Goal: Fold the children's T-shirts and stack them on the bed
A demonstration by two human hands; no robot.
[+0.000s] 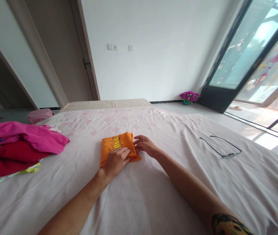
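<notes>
Resting loosely open on the squarish, soft-folded orange garment (107,146), the left hand (116,160) grips nothing; the right hand (148,147), half-curled, touches its three-o'clock edge.

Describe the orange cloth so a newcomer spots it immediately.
On the pale bedsheet, between the heap of pink and red clothes and the black-framed glasses, lies the orange cloth, folded into a small packet. The left hand is on it, the right hand at its edge. Unlike the loose heap, it is neatly folded, with yellow "BBG" lettering.
</notes>
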